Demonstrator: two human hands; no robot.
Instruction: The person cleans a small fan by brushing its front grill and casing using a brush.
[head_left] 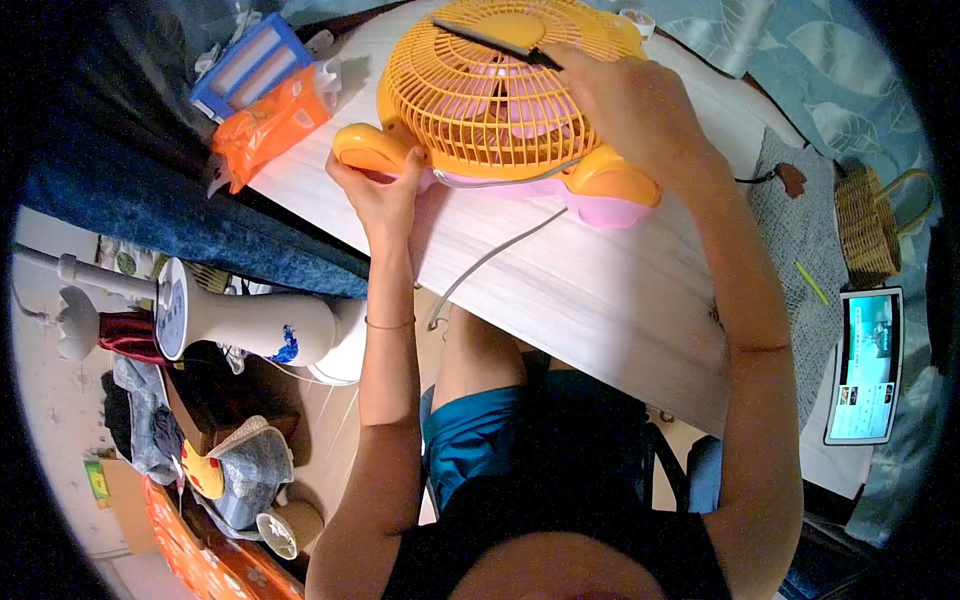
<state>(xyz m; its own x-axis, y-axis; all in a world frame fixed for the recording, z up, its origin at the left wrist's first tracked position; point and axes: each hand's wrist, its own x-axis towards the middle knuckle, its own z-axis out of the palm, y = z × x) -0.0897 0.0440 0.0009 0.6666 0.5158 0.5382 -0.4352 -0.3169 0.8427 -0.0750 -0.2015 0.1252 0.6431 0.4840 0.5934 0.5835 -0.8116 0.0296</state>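
Note:
A fan [480, 125] with an orange grille and a pink underside lies face up on the white table [560, 270]. My left hand [380, 195] grips the rounded orange foot at the fan's near left, thumb against its edge. In my right hand [635, 105], above the right part of the grille, is a long, narrow, dark tool [485, 40] with a black handle. Its tip points left over the grille; whether it touches the bars I cannot tell. A grey cord [495, 247] runs from the fan over the table's near edge.
An orange plastic packet [270, 125] and a blue-framed box [250, 65] lie at the left. To the right are a wicker basket [868, 225], a lit tablet screen [865, 365] and a grey mat [800, 210]. A white vase-shaped stand [250, 320] stands left of the table.

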